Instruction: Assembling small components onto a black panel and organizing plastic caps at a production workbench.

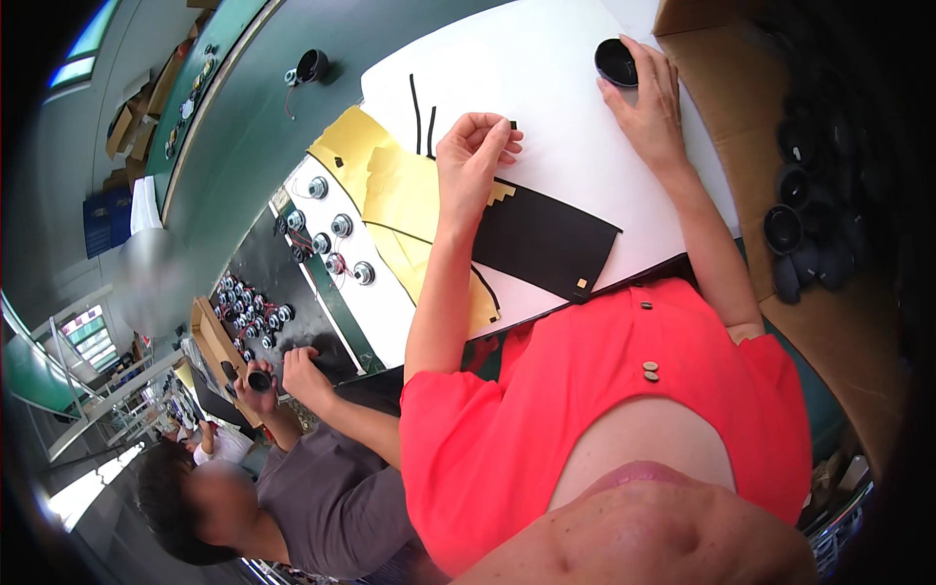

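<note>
My right hand (647, 109) is wrapped round the side of a black round cup-shaped housing (616, 64), its open mouth facing up, over the white board. Between the thumb and fingertips of my left hand (474, 156) is a small black piece (513, 125), pinched so that only its end shows. Below that hand lies a black sheet (546, 239) with a stepped cut corner baring yellow backing. Yellow backing paper (395, 185) spreads beside it, partly behind my left forearm. Two thin black strips (415, 112) lie farther off on the white board (546, 68).
At right, a cardboard box (726, 107) holds several black housings (783, 229). Several small speakers (341, 225) with wires stand left of the yellow paper. Another black cup (312, 65) sits on the green table (244, 127). A co-worker (331, 487) at left holds a dark round part.
</note>
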A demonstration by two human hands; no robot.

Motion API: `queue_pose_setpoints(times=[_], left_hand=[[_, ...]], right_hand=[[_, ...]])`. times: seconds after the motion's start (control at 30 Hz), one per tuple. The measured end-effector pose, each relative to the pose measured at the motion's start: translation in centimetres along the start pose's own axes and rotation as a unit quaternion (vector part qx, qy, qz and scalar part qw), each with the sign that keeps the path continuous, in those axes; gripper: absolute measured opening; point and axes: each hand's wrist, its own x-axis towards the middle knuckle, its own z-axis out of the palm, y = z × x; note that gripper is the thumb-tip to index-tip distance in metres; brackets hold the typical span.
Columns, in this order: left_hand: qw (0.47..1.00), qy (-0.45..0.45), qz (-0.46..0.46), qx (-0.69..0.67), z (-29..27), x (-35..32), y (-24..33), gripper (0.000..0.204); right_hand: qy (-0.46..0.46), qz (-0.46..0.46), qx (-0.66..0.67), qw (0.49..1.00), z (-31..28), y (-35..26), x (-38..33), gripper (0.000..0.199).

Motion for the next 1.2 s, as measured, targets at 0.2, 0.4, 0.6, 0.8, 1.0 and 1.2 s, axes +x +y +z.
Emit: queue_pose_setpoints(times=[0.2, 0.4, 0.6, 0.8, 1.0, 1.2], left_hand=[[0.994, -0.003, 0.039, 0.1, 0.3, -0.4, 1.6, 0.015], [0.984, -0.028, 0.069, 0.16, 0.8, 2.5, 2.5, 0.015], [0.981, -0.057, 0.107, 0.153, 2.2, 6.4, 3.0, 0.014], [0.984, -0.078, 0.078, 0.14, 3.6, 5.5, 1.3, 0.013], [0.988, -0.09, 0.034, 0.124, 3.2, 1.7, 0.5, 0.014], [0.996, -0.048, 0.028, 0.063, 2.4, 1.0, -1.4, 0.011]], right_hand=[[-0.001, 0.008, 0.004, 1.0, -0.1, -0.6, -0.2, 0.063], [-0.006, 0.02, 0.014, 1.0, -0.5, -1.0, 0.0, 0.061], [-0.013, 0.024, 0.015, 1.0, -0.7, -1.2, 0.1, 0.062], [-0.02, 0.028, 0.029, 0.999, -0.7, -1.3, 0.2, 0.062], [-0.02, 0.022, 0.022, 0.999, -0.9, -1.1, 0.4, 0.062], [-0.035, 0.031, 0.03, 0.998, -1.0, -1.6, 0.6, 0.062]])
